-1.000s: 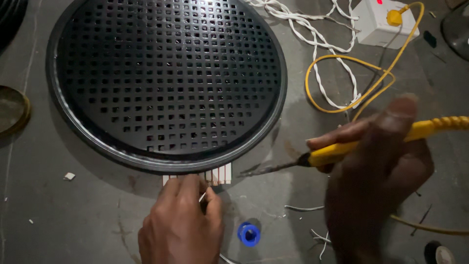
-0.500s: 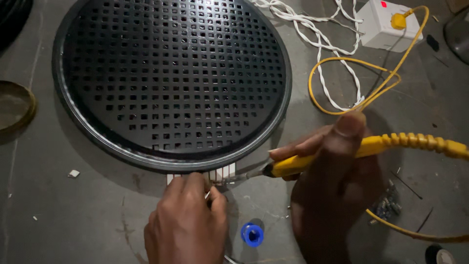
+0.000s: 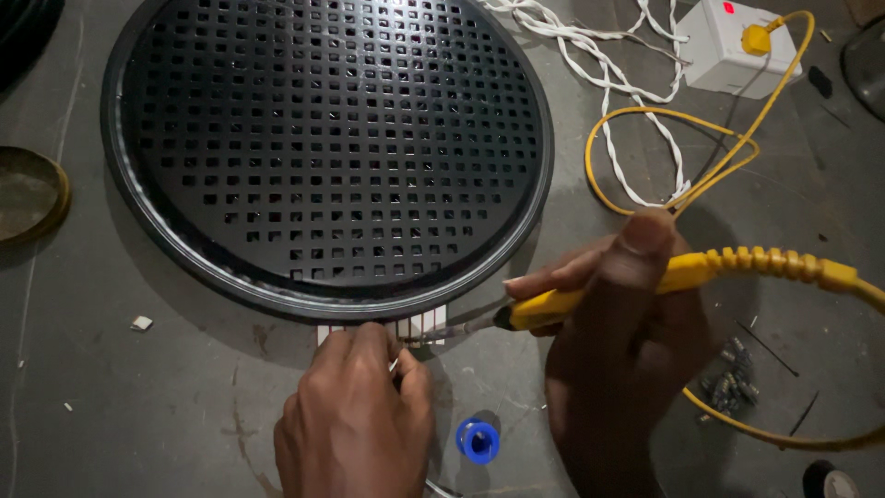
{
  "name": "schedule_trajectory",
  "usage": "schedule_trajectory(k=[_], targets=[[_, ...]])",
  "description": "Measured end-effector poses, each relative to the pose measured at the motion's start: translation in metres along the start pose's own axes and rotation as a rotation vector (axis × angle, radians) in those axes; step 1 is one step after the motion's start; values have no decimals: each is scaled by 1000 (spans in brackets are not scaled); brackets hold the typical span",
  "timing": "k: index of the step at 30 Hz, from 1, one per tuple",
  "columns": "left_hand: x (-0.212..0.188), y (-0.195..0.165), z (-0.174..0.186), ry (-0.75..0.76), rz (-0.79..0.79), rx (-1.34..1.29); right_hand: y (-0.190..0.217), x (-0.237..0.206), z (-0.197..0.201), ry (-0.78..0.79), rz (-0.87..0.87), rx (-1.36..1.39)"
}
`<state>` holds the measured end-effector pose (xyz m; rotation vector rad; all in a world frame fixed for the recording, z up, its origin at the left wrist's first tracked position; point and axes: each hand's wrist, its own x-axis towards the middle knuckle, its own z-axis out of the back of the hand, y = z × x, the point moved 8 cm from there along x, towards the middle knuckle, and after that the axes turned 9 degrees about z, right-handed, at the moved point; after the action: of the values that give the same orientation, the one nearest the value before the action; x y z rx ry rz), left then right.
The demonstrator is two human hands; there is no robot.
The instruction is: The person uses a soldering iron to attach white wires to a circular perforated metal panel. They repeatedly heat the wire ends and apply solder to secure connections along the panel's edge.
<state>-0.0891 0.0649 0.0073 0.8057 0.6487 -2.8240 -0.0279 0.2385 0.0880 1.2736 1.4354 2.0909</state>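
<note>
Your right hand (image 3: pixel 627 360) holds a yellow soldering iron (image 3: pixel 599 295) in a pen-like grip, thumb on top and fingers clenched round the handle, its dark tip pointing left to the small pale terminal strip (image 3: pixel 429 325) that sits just under the near rim of the round black perforated grille (image 3: pixel 327 148). Your left hand (image 3: pixel 355 415) rests on the grey worktop (image 3: pixel 138 415) beside that strip, fingers curled and pinching a thin bright wire (image 3: pixel 395 364) at the strip; how firmly that grip closes cannot be told from this angle. The iron's tip, the wire and the strip all meet at the near edge of the grille, about midway along the worktop's near side. A blue spool (image 3: pixel 478 441) lies just right of your left wrist. The iron's ribbed yellow cord (image 3: pixel 784 267) runs off to the right edge and loops back below. Toward the far right corner a white socket box (image 3: pixel 737 46) carries a yellow plug, with white twisted cable (image 3: pixel 608 83) trailing beside it. A round brass-coloured lid (image 3: pixel 28 194) lies at the left edge
</note>
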Motion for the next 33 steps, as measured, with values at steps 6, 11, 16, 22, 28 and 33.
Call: schedule_trajectory(k=[6,11,16,22,28,33], targets=[[2,-1,-4,66,12,24,1,0,-1,14,18,-38],[1,1,-3,42,17,8,3,1,-1,18,-11,-63],[1,-2,2,-14,-16,-2,12,4,1,-5,56,-167],[2,0,-5,104,42,51,15,5,0,13,87,-152],[1,0,-4,80,29,53,17,6,0,3,74,-191],[3,1,-6,55,36,53,17,7,2,11,72,-224]])
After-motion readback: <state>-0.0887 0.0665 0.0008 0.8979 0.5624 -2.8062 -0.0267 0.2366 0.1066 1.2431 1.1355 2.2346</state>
